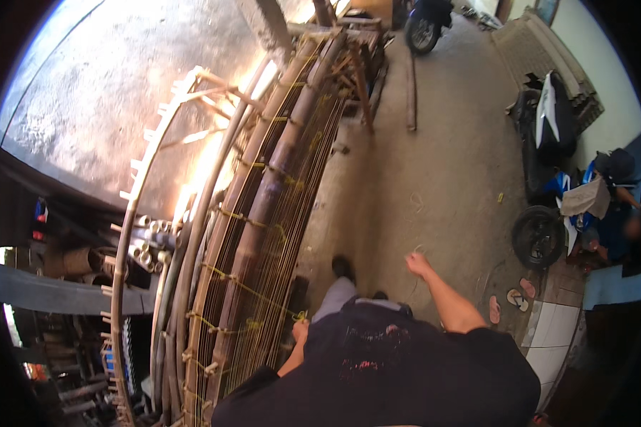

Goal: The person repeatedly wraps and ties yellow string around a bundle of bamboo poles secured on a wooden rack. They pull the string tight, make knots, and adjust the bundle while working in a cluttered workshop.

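Note:
A long frame of bamboo poles [262,206] runs from lower left to the far end, with many thin threads [308,192] stretched along its right side. Yellow string [253,291] ties cross the poles at intervals. My left hand [300,331] is at the right edge of the threads, its fingers closed at a yellow string end; the fingertips are small and partly hidden. Held out to the right over the floor, my right hand [418,265] is curled into a fist. Whatever it may hold is too small to make out.
A curved rack with pegs [131,192] stands left of the frame. One bamboo pole [411,92] lies on the concrete floor. On the right are a motorcycle [538,235], sandals [518,299], corrugated sheets [548,60] and a seated person [623,228]. Another motorcycle [424,32] stands far ahead.

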`<state>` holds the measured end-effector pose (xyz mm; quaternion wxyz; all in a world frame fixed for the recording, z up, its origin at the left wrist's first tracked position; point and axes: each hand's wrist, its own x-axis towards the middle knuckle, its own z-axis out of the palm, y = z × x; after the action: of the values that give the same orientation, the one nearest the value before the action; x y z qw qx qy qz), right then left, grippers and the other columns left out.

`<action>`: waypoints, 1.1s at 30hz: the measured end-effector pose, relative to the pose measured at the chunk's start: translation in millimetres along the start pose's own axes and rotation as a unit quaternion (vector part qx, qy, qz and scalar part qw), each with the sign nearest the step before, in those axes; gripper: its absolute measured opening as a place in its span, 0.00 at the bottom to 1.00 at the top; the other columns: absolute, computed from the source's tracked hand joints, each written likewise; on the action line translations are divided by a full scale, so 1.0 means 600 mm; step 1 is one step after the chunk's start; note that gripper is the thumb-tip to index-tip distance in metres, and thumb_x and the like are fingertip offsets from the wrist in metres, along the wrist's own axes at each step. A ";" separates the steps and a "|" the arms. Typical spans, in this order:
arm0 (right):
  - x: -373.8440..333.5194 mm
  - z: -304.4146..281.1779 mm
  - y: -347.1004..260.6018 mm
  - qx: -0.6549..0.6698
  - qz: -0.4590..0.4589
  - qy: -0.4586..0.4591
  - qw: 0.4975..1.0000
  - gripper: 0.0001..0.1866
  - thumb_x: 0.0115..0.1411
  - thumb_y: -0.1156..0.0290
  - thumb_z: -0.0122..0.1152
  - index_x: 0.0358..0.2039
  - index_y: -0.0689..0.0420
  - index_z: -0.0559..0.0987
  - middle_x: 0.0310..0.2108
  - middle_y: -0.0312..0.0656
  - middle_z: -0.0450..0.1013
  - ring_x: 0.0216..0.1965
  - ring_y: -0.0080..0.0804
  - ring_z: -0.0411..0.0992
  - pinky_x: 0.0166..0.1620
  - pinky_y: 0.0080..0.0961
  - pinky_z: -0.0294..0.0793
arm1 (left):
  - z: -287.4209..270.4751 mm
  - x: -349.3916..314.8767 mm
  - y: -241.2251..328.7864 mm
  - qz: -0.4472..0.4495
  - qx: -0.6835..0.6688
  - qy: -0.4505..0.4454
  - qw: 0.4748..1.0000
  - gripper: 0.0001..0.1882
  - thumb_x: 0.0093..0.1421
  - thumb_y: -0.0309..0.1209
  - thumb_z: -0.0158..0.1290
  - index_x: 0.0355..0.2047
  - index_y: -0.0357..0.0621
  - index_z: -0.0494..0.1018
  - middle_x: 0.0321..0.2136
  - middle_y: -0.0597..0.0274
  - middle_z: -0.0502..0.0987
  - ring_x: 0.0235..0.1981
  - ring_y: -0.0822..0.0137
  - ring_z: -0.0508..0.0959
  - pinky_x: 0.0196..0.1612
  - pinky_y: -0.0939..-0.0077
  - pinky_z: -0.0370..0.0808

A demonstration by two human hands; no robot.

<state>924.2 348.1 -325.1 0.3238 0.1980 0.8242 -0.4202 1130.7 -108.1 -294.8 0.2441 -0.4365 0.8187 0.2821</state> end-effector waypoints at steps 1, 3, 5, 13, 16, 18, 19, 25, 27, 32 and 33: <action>0.014 0.011 -0.084 -0.058 -0.064 -0.001 0.996 0.18 0.62 0.58 0.55 0.39 0.61 0.81 0.36 0.48 0.79 0.39 0.38 0.76 0.44 0.35 0.74 | 0.023 0.024 -0.011 -0.012 -0.023 -0.003 1.000 0.17 0.61 0.41 0.54 0.42 0.42 0.79 0.42 0.44 0.80 0.45 0.44 0.79 0.46 0.52 0.73; 0.035 0.039 -0.224 -0.078 -0.186 -0.029 0.979 0.19 0.60 0.56 0.57 0.39 0.61 0.81 0.38 0.52 0.79 0.42 0.45 0.77 0.46 0.37 0.74 | 0.039 0.052 -0.004 -0.015 -0.048 -0.029 0.998 0.17 0.61 0.40 0.55 0.42 0.40 0.78 0.41 0.43 0.79 0.45 0.45 0.78 0.46 0.56 0.73; 0.074 0.076 -0.353 -0.102 -0.269 -0.017 0.958 0.20 0.58 0.56 0.59 0.42 0.59 0.79 0.40 0.53 0.78 0.44 0.48 0.76 0.48 0.38 0.74 | 0.013 0.064 0.042 -0.004 -0.056 -0.070 0.996 0.16 0.60 0.39 0.56 0.40 0.38 0.77 0.39 0.44 0.79 0.43 0.46 0.78 0.47 0.60 0.71; 0.129 0.185 -0.747 -0.277 -0.339 0.038 0.898 0.24 0.57 0.57 0.60 0.50 0.58 0.76 0.50 0.60 0.70 0.52 0.56 0.70 0.53 0.49 0.70 | -0.180 0.055 0.174 0.241 -0.354 -0.271 0.862 0.24 0.63 0.45 0.51 0.52 0.42 0.66 0.45 0.61 0.71 0.45 0.66 0.70 0.57 0.63 0.63; 0.197 0.214 -0.703 -0.422 -0.352 -0.025 0.835 0.12 0.58 0.62 0.57 0.39 0.52 0.82 0.45 0.51 0.74 0.50 0.48 0.71 0.49 0.50 0.69 | -0.252 0.074 0.254 0.210 -0.302 -0.247 0.897 0.28 0.65 0.47 0.47 0.59 0.42 0.65 0.50 0.59 0.73 0.51 0.64 0.72 0.60 0.60 0.63; 0.215 0.197 -0.633 -0.554 -0.264 -0.132 0.778 0.14 0.59 0.60 0.57 0.42 0.48 0.83 0.49 0.45 0.75 0.52 0.43 0.71 0.50 0.47 0.66 | -0.247 0.153 0.290 0.009 -0.302 -0.259 0.917 0.27 0.66 0.44 0.46 0.59 0.40 0.65 0.52 0.58 0.73 0.51 0.63 0.72 0.60 0.60 0.64; 0.194 0.162 -0.640 -0.599 -0.198 -0.204 0.749 0.22 0.58 0.58 0.61 0.52 0.50 0.79 0.57 0.49 0.70 0.59 0.44 0.67 0.55 0.51 0.64 | -0.237 0.209 0.307 -0.143 -0.316 -0.252 0.904 0.26 0.67 0.42 0.46 0.59 0.40 0.65 0.52 0.58 0.73 0.51 0.63 0.72 0.60 0.60 0.64; 0.312 0.114 -0.680 -0.083 -0.082 -0.056 0.992 0.33 0.58 0.59 0.62 0.62 0.59 0.68 0.65 0.57 0.59 0.66 0.59 0.56 0.65 0.47 0.57 | -0.261 0.357 0.438 -0.072 -0.264 -0.227 0.935 0.23 0.65 0.41 0.47 0.55 0.39 0.67 0.48 0.57 0.73 0.47 0.62 0.72 0.54 0.60 0.66; 0.349 0.108 -0.755 0.075 -0.137 0.016 0.988 0.27 0.60 0.60 0.59 0.57 0.60 0.72 0.59 0.57 0.66 0.61 0.58 0.62 0.62 0.48 0.61 | -0.278 0.385 0.487 -0.041 -0.246 -0.215 0.944 0.22 0.65 0.41 0.47 0.54 0.39 0.68 0.47 0.57 0.74 0.46 0.62 0.73 0.53 0.61 0.66; 0.402 0.102 -0.738 -0.336 -0.284 -0.169 0.882 0.20 0.64 0.58 0.49 0.46 0.59 0.77 0.46 0.56 0.75 0.51 0.56 0.71 0.53 0.53 0.69 | -0.302 0.389 0.532 -0.029 -0.226 -0.195 0.954 0.21 0.64 0.40 0.48 0.51 0.38 0.69 0.44 0.56 0.74 0.43 0.62 0.73 0.48 0.61 0.67; 0.403 0.085 -0.694 -0.356 -0.276 -0.219 0.865 0.21 0.64 0.57 0.49 0.48 0.58 0.76 0.49 0.56 0.73 0.53 0.56 0.70 0.54 0.55 0.67 | -0.305 0.387 0.534 -0.033 -0.224 -0.190 0.955 0.20 0.64 0.40 0.48 0.50 0.38 0.70 0.43 0.56 0.74 0.42 0.62 0.73 0.47 0.61 0.67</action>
<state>521.9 82.5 -281.9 0.4157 -0.2636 0.8465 -0.2026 713.6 -218.2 -232.9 0.3004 -0.4447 0.6586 0.5275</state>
